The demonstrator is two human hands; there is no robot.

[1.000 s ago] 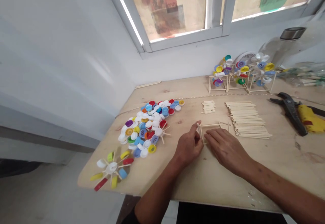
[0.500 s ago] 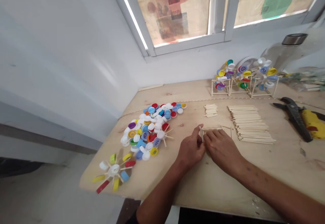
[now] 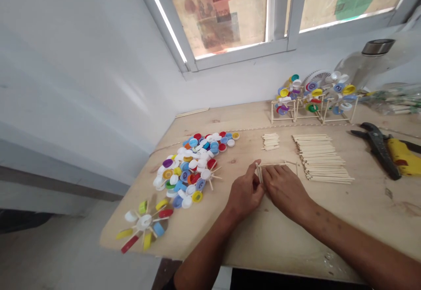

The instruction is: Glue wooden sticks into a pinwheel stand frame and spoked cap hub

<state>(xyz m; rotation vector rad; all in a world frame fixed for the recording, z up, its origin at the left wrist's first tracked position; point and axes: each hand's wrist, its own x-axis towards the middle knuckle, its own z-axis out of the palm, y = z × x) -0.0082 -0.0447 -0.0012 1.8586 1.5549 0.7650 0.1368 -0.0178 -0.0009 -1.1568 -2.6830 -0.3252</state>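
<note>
My left hand (image 3: 245, 195) and my right hand (image 3: 284, 189) meet on the plywood table top (image 3: 263, 233). A small frame of thin wooden sticks (image 3: 276, 164) lies partly under them. My left fingers pinch its upright stick ends (image 3: 259, 173), and my right fingertips press against the same corner. The rest of that corner is hidden by my fingers. Nearest my hands are a small bundle of loose sticks (image 3: 270, 141) and a larger stack of sticks (image 3: 320, 158).
A heap of colourful plastic bottle caps (image 3: 189, 167) lies left of my hands, and a cap pinwheel on sticks (image 3: 144, 222) sits at the table's near left corner. Finished cap wheels on stick stands (image 3: 311, 99) stand at the back. Pliers (image 3: 378, 149) and a yellow tool (image 3: 403, 158) lie right.
The view has shifted slightly as my head moves. My hands have closed in on the stick frame's corner, and my right hand has moved slightly left towards my left hand.
</note>
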